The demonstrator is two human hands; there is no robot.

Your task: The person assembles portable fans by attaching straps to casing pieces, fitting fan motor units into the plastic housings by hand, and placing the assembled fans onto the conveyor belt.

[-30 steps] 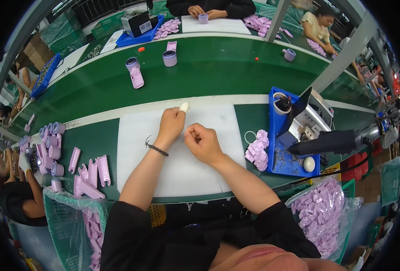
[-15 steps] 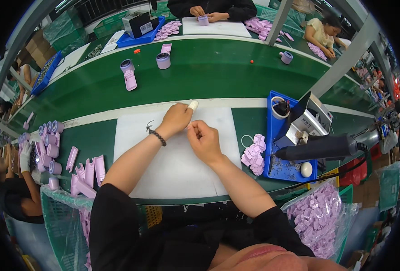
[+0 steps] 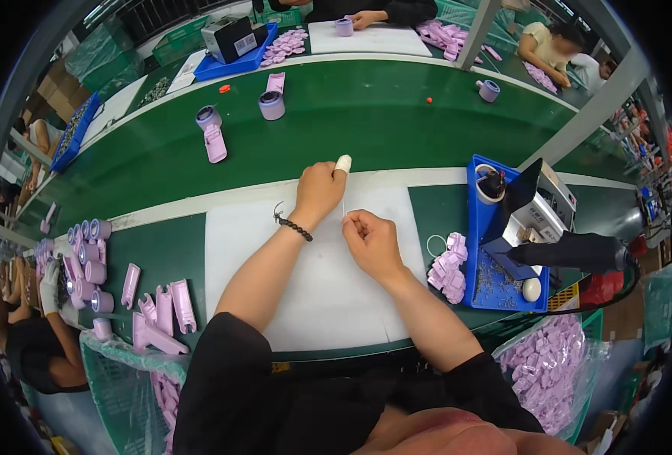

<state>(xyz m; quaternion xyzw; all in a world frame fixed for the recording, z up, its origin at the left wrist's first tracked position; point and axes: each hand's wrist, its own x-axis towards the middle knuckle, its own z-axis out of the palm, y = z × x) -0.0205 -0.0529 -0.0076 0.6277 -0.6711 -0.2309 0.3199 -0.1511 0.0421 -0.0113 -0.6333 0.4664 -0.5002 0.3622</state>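
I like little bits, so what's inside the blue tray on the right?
The blue tray holds tiny grey bits, a round white thing, a white cup and a silvery box. The box hides what's beneath.

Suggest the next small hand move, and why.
Probably use the bare right hand to wind the thin white strand round the white-wrapped digit of the left hand: it spans the gap between them, lower end apparently pinched by the right.

Thumb wrap (image 3: 343, 164) is showing off-white | strand (image 3: 344, 202) is reading white | beaded bracelet (image 3: 296, 228) is showing black | sheet (image 3: 328, 299) is showing plain white | conveyor (image 3: 351, 114) is reading uniform green | tray (image 3: 472, 227) is showing solid blue | small parts (image 3: 448, 269) are showing pink-lilac
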